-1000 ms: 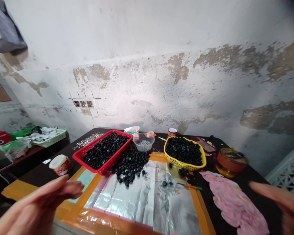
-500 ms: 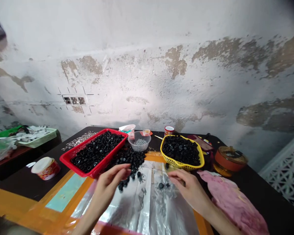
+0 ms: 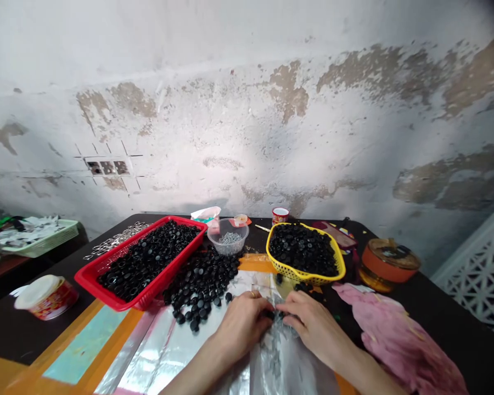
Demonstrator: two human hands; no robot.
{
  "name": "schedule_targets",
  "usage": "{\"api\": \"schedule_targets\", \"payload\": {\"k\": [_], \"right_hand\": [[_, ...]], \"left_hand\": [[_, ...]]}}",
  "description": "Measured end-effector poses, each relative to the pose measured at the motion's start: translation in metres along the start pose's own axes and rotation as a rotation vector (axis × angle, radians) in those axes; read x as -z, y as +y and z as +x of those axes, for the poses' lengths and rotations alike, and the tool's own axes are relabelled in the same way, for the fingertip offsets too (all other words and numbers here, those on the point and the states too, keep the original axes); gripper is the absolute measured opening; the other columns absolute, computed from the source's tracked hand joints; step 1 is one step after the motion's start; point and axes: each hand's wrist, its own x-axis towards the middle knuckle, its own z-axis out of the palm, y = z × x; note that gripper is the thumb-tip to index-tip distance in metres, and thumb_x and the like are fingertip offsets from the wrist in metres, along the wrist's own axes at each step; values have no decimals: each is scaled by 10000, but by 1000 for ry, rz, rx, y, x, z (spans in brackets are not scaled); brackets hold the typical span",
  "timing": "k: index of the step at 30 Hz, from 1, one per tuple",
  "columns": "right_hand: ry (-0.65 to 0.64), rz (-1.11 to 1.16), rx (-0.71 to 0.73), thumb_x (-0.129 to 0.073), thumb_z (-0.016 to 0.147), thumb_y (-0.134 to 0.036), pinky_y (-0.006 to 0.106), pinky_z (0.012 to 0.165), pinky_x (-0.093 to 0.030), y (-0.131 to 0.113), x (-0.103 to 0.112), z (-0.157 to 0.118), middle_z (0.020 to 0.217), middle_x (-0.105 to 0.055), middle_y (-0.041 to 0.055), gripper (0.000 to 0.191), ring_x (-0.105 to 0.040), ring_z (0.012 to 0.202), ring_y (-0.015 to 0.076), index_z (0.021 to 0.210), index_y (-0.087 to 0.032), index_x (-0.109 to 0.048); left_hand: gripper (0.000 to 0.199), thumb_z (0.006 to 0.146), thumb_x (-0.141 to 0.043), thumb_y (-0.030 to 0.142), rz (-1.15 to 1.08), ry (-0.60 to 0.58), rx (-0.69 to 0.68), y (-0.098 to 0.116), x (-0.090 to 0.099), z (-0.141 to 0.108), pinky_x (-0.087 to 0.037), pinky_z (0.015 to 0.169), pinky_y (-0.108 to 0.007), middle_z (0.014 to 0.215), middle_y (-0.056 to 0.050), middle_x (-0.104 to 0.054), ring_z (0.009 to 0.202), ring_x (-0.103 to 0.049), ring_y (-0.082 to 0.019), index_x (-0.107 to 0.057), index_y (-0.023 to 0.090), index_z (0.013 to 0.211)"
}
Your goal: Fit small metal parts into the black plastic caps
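Note:
My left hand (image 3: 246,318) and my right hand (image 3: 308,319) meet over the plastic-covered front of the table, fingertips almost touching. Between their curled fingers is a small black round piece (image 3: 270,314), mostly covered, so its shape is unclear. Left of my left hand spreads a loose pile of black round caps (image 3: 203,282). Beyond my right hand stands a yellow basket (image 3: 286,270) heaped with similar black pieces. Clear plastic sheeting (image 3: 288,362) lies under both hands, with small grey metal bits on it that are blurred.
A red basket (image 3: 142,300) of black rings stands left. Behind are a clear bowl (image 3: 229,247) of small metal parts and a red cup (image 3: 280,215). A tub (image 3: 47,297) sits far left; a pink cloth (image 3: 395,334) and an amber jar (image 3: 389,263) are right.
My hands were apart over the sheeting. Now they have come together in the middle, the left one moving right, with a small black piece at the fingertips. The view has shifted slightly.

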Motion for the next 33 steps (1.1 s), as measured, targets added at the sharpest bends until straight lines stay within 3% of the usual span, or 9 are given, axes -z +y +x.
{"api": "schedule_targets", "payload": {"k": [4,7,10,14,19,27,33], "right_hand": [[36,43,19,-548,879,-128,323,808,-458,1,-4,-1,884,-638,45,222,-603,905,217,911,-220,-747],[120,173,33,-542,898,-148,308,799,-461,1,-4,-2,896,-639,42,197,-612,891,204,915,-205,-729],[212,392,12,-561,900,-192,276,743,-474,0,-4,-3,915,-645,35,160,-622,862,187,923,-214,-718],[265,783,-86,-632,863,-280,260,716,-502,0,-7,-5,908,-651,22,99,-633,817,173,903,-223,-701],[240,1102,-164,-684,846,-329,256,724,-526,-2,-8,-7,797,-706,13,153,-658,751,154,944,-211,-684],[258,1175,-142,-754,790,-344,266,735,-557,-4,-7,-7,931,-702,28,209,-691,794,162,955,-216,-743],[227,1452,-273,-833,706,-292,266,725,-548,-4,-8,-4,822,-745,40,234,-686,736,151,907,-200,-758]], "left_hand": [[237,789,-608,165,-118,44,2,-6,-3,-3,-432,776,-290,930,-52,-688,850,-607,-200,-727,229,984],[172,765,-674,203,-610,94,112,-10,-5,-1,-424,679,-260,811,-38,-688,715,-589,-152,-731,184,925],[248,685,-792,276,-1140,67,236,-10,-4,0,-417,615,-223,688,-17,-660,597,-551,-95,-733,142,885],[377,648,-846,265,-1461,57,356,-1,-2,-2,-456,674,-191,756,-45,-705,675,-620,-92,-738,138,986],[309,643,-847,178,-1585,91,423,5,-7,-5,-501,759,-193,826,-81,-746,721,-668,-105,-758,104,930],[258,695,-810,148,-1604,72,421,9,-10,-8,-533,792,-218,883,-121,-762,785,-709,-149,-746,92,938],[230,718,-792,147,-1615,101,432,10,-9,-7,-545,745,-198,828,-89,-746,710,-690,-113,-736,95,935]]}}
